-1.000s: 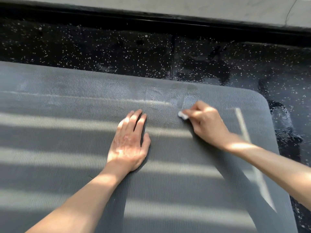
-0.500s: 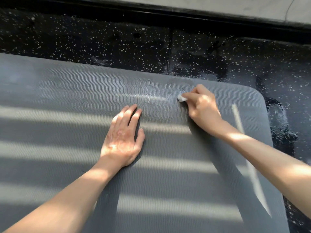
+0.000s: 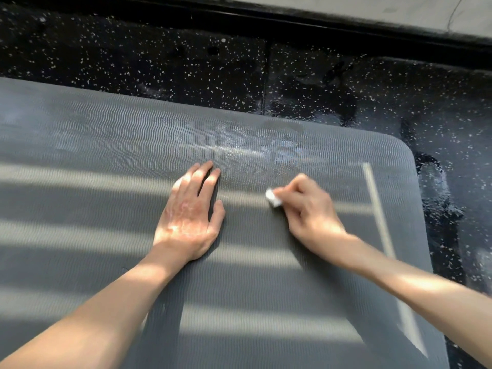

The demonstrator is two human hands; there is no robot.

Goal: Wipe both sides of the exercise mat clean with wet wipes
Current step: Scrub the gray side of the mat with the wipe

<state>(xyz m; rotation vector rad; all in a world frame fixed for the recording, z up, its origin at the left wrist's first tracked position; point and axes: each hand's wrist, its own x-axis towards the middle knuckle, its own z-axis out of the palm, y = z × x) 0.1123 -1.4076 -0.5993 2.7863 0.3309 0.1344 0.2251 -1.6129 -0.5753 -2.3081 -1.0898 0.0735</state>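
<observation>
- Spread flat over a black speckled floor (image 3: 159,62): a grey ribbed mat (image 3: 93,235), filling most of the view, its rounded far-right corner in sight.
- Pressed palm-down on the mat near its middle: the left hand (image 3: 190,217), fingers straight and close together, thumb out to the side, grasping nothing.
- Clenched round a small white wipe (image 3: 273,197): the right hand (image 3: 308,209), just to the right of the left one and apart from it.
- Poking out past the curled fingers, only a little wad of the wipe, down against the mat's surface.
- Slightly blurred, that right hand and the wipe with it, edges soft.
- Just beyond both hands, on the mat's ribs: a shiny, wet-looking patch (image 3: 247,153).
- Near the mat's right edge: a thin pale line (image 3: 378,209) running from far to near (painted mark or sliver of light, cannot tell), to the right of the right hand and not touching it.
- Across the mat and both bare forearms: broad bands of sunlight and shade, lying crosswise.
- On the floor beside the mat's far-right corner: dull, damp-looking smears.
- Along the top of the view, beyond the floor: a black strip (image 3: 266,22), and above it a pale grey ledge (image 3: 372,6).
</observation>
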